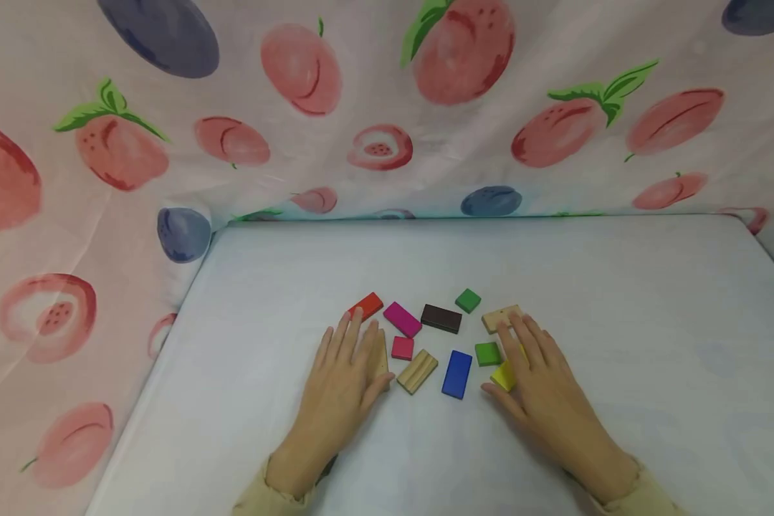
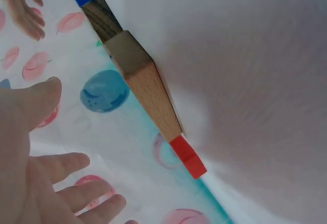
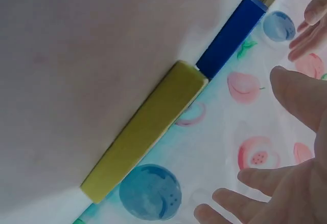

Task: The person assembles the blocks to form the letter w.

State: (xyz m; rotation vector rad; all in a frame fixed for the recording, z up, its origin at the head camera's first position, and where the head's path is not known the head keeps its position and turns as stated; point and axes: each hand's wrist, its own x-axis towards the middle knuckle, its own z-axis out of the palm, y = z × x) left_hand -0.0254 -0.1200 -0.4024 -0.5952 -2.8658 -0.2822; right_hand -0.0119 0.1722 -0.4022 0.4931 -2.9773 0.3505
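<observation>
Several small coloured blocks lie spread on the white table. My left hand (image 1: 337,390), fingers extended, is over the left side, partly covering a plain wooden block (image 1: 379,358) and the end of a red block (image 1: 368,306). My right hand (image 1: 547,390), likewise straight-fingered, partly hides a yellow block (image 1: 504,375) and a light wooden block (image 1: 498,317). In the left wrist view, wooden blocks (image 2: 153,98) and the red block (image 2: 188,156) stand apart from the left fingers. The right wrist view has the yellow block (image 3: 145,132) apart from the right fingers. Neither hand grips anything.
Between the hands lie a magenta block (image 1: 403,319), a dark block (image 1: 441,319), a pink block (image 1: 403,348), a striped wooden block (image 1: 417,372), a blue block (image 1: 456,374) and green blocks (image 1: 487,354). A fruit-patterned cloth (image 1: 374,72) hangs behind the table (image 1: 671,344).
</observation>
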